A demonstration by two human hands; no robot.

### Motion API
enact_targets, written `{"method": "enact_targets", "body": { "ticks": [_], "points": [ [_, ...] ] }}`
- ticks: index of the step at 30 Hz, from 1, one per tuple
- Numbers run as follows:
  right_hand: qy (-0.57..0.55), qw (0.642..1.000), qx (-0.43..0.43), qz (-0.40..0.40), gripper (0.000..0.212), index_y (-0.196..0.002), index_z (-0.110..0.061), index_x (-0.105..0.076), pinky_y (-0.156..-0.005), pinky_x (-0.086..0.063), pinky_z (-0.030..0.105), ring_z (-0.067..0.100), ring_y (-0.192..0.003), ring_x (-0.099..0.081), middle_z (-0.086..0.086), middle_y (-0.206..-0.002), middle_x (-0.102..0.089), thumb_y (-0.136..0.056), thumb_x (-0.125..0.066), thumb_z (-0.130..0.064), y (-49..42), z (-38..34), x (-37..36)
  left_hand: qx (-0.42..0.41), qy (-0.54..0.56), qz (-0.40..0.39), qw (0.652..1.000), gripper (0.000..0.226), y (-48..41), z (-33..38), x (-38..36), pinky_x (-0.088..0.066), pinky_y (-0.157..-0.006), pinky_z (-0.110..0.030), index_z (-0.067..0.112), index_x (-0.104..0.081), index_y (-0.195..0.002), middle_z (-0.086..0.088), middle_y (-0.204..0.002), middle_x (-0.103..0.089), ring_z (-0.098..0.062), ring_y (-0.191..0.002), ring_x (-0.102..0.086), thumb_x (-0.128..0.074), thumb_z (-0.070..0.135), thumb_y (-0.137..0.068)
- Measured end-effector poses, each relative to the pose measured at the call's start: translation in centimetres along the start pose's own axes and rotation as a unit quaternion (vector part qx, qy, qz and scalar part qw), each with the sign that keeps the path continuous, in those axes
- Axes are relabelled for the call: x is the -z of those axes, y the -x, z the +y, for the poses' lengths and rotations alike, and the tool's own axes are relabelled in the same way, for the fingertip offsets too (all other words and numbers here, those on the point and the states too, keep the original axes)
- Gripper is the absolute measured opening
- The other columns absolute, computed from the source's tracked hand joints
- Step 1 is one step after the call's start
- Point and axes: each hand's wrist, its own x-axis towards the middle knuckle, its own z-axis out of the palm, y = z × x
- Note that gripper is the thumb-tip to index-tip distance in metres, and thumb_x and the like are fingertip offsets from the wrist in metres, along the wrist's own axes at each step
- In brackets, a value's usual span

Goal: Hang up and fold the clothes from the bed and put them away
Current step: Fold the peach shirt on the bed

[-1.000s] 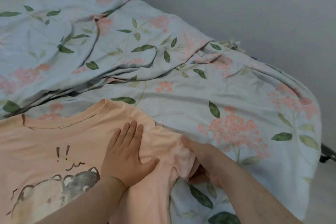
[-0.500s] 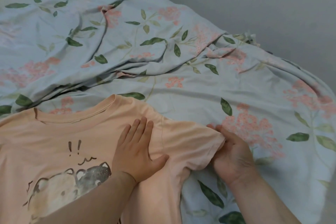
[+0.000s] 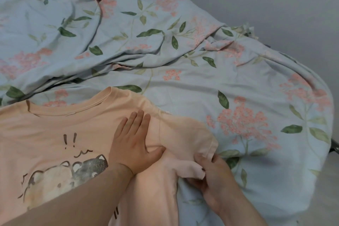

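Note:
A peach T-shirt (image 3: pixel 55 130) with a cartoon bear print lies face up on the bed, its collar toward the wall. My left hand (image 3: pixel 133 142) rests flat, fingers spread, on the shirt's right shoulder near the sleeve seam. My right hand (image 3: pixel 213 174) pinches the lower edge of the short sleeve (image 3: pixel 185 137), which lies spread out to the right. The shirt's left side runs out of the frame.
The bed is covered with a rumpled light-blue floral duvet (image 3: pixel 165 42), bunched into folds behind the shirt. A grey wall (image 3: pixel 275 2) runs along the far side. The bed's right edge (image 3: pixel 330 134) drops off, with a dark metal frame part showing.
My right hand pulled the bunched sleeve out flat to the right, then slid down to grip its lower edge. My left hand stayed pressed on the shoulder.

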Motion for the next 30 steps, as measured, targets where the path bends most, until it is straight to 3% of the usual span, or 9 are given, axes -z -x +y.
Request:
{"method": "enact_targets", "body": {
  "ticks": [2,4,8,11,14,16,21,27,30],
  "points": [
    [0.138,0.988,0.051,0.040,0.013,-0.096,-0.009,-0.065,-0.039,-0.041,0.024,0.016,-0.043,-0.056,0.003,-0.059,-0.064,-0.099,-0.059,-0.019,-0.7,0.8,0.7,-0.003,-0.004,-0.003,1.000,0.101,0.0,0.0,0.1,-0.014,-0.119,-0.042,0.008,-0.046,-0.147,-0.014,-0.154,-0.040,-0.029,-0.144,-0.036,-0.044,0.073,-0.070],
    [0.225,0.968,0.096,0.061,0.015,-0.090,-0.017,-0.070,-0.051,-0.048,0.029,0.016,-0.055,-0.063,-0.002,-0.067,-0.070,-0.096,-0.062,-0.028,-1.5,0.5,0.7,-0.008,-0.008,-0.001,1.000,0.101,0.0,-0.1,0.0,-0.012,-0.120,-0.042,0.008,-0.044,-0.148,-0.014,-0.155,-0.038,-0.029,-0.145,-0.034,-0.042,0.074,-0.072],
    [0.151,0.987,0.059,-0.019,0.041,-0.092,-0.017,-0.074,-0.084,-0.056,0.037,0.020,-0.088,-0.074,-0.001,-0.093,-0.078,-0.068,-0.080,-0.050,-1.8,-2.3,-0.2,-0.011,-0.007,0.002,1.000,0.103,0.1,-0.1,0.0,-0.014,-0.120,-0.044,0.008,-0.042,-0.149,-0.013,-0.157,-0.035,-0.028,-0.147,-0.031,-0.042,0.075,-0.071],
    [-0.030,0.996,-0.025,-0.078,0.034,-0.111,-0.006,-0.068,-0.083,-0.060,0.044,0.028,-0.093,-0.075,0.011,-0.102,-0.077,-0.084,-0.076,-0.025,-2.6,-4.2,-1.5,-0.008,-0.007,-0.006,1.000,0.105,0.0,0.0,-0.1,-0.017,-0.120,-0.047,0.009,-0.040,-0.150,-0.012,-0.158,-0.033,-0.028,-0.147,-0.030,-0.042,0.077,-0.070],
    [-0.084,0.990,-0.075,-0.083,0.012,-0.090,-0.007,-0.060,-0.066,-0.060,0.040,0.025,-0.070,-0.071,0.012,-0.078,-0.071,-0.090,-0.059,0.004,-3.6,-5.3,-2.8,-0.005,-0.002,-0.006,1.000,0.101,0.1,0.0,-0.1,-0.018,-0.119,-0.046,0.007,-0.045,-0.147,-0.014,-0.155,-0.039,-0.029,-0.145,-0.034,-0.043,0.074,-0.072],
    [-0.077,0.988,-0.085,-0.102,0.021,-0.082,-0.012,-0.056,-0.073,-0.057,0.042,0.025,-0.072,-0.067,0.012,-0.082,-0.067,-0.088,-0.057,0.008,-4.2,-5.6,-3.4,-0.006,-0.002,-0.004,1.000,0.098,0.0,0.0,0.0,-0.017,-0.118,-0.044,0.007,-0.048,-0.145,-0.015,-0.153,-0.041,-0.030,-0.143,-0.037,-0.044,0.073,-0.073],
    [-0.149,0.983,-0.020,-0.104,0.042,-0.128,0.000,-0.063,-0.082,-0.059,0.047,0.038,-0.101,-0.069,0.027,-0.119,-0.067,-0.090,-0.045,0.008,-5.4,-5.8,-2.5,-0.009,-0.004,-0.001,1.000,0.096,0.0,-0.2,-0.1,-0.016,-0.118,-0.043,0.006,-0.049,-0.144,-0.015,-0.153,-0.042,-0.030,-0.143,-0.038,-0.044,0.070,-0.073],
    [-0.211,0.968,-0.019,-0.132,0.056,-0.106,0.003,-0.075,-0.068,-0.060,0.049,0.038,-0.083,-0.073,0.026,-0.104,-0.071,-0.072,-0.032,0.011,-5.7,-5.4,-0.1,-0.012,-0.002,-0.002,1.000,0.095,0.0,-0.2,-0.1,-0.017,-0.118,-0.043,0.007,-0.049,-0.144,-0.015,-0.153,-0.042,-0.028,-0.142,-0.038,-0.045,0.070,-0.073],
    [-0.160,0.985,-0.023,-0.062,0.029,-0.097,0.004,-0.065,-0.078,-0.060,0.050,0.032,-0.079,-0.070,0.020,-0.096,-0.068,-0.078,-0.045,0.011,-5.8,-6.4,0.0,-0.012,-0.001,0.001,1.000,0.096,0.0,-0.2,-0.2,-0.018,-0.118,-0.044,0.007,-0.050,-0.144,-0.015,-0.152,-0.042,-0.027,-0.142,-0.038,-0.046,0.070,-0.073]
  ]
}}
